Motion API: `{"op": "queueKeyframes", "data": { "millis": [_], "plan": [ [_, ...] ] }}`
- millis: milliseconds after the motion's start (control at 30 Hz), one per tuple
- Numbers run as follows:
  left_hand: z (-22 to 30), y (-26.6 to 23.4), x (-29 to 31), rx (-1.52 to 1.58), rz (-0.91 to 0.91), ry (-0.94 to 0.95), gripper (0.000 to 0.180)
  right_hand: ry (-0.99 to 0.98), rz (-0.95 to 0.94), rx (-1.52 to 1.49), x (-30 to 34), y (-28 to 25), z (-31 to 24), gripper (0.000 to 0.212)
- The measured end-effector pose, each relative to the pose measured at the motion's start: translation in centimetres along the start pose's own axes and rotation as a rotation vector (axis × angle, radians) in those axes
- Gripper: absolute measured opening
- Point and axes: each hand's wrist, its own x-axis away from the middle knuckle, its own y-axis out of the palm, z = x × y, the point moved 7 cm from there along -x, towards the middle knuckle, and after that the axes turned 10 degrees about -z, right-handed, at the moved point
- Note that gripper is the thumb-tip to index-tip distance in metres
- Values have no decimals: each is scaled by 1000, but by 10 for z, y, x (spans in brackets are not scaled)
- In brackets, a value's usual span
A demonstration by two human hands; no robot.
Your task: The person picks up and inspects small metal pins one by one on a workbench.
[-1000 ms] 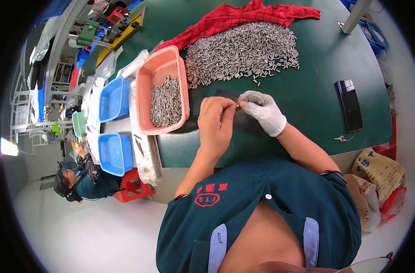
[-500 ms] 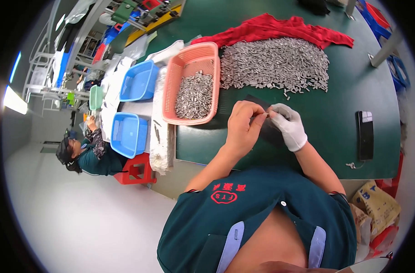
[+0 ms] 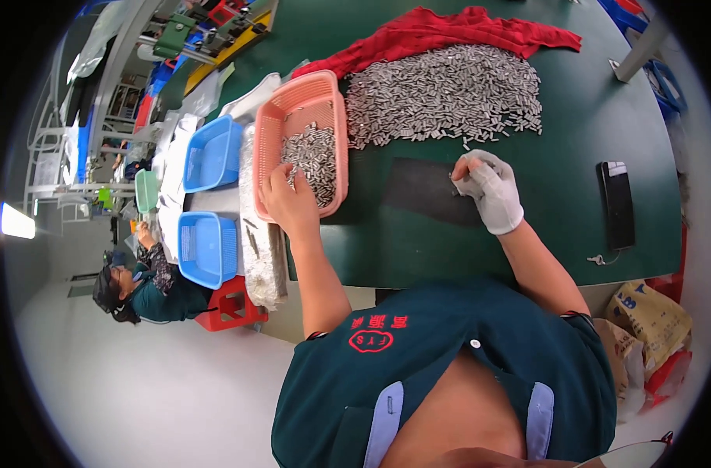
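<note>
My bare left hand (image 3: 288,201) reaches over the near side of a pink plastic basket (image 3: 266,109), thumb and fingers apart. Beneath its fingertips lies a heap of small silvery metal pins (image 3: 312,156); no pin shows in the hand. My right hand (image 3: 488,191), in a white glove with bare fingertips, is closed in a pinch at the right end of a thin black mat (image 3: 422,191). A small metal pin (image 3: 454,189) partly shows at its fingers. A wide pile of similar pins (image 3: 449,93) covers the green table beyond the mat.
Red cloth (image 3: 449,31) lies behind the pile. Two blue baskets (image 3: 207,249) stand left of the pink one. A black phone (image 3: 618,195) with a key lies at right, near a metal post (image 3: 640,51). A co-worker (image 3: 156,288) sits at far left.
My left hand has left the right hand and moved left to the pink basket. The right hand stays over the mat, pinched. The whole view has shifted slightly.
</note>
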Motion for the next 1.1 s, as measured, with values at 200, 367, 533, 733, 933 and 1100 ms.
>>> {"op": "queueKeyframes", "data": {
  "millis": [200,367,533,733,933,1100],
  "plan": [
    [97,7,7,343,-2,350,13,-45,12,-78,-3,-14,-5,29],
    [153,48,17,572,-261,567,9,-212,27,-208,-6,-24,-24,29],
    [189,79,20,553,-426,709,8,-380,178,-328,0,-49,-43,29],
    [217,104,26,457,-535,877,8,-403,233,-367,2,-52,-50,28],
    [224,124,31,364,-566,948,8,-394,192,-396,2,-50,-48,25],
    [218,130,31,307,-587,934,12,-369,204,-399,2,-46,-45,25]
  ]
}}
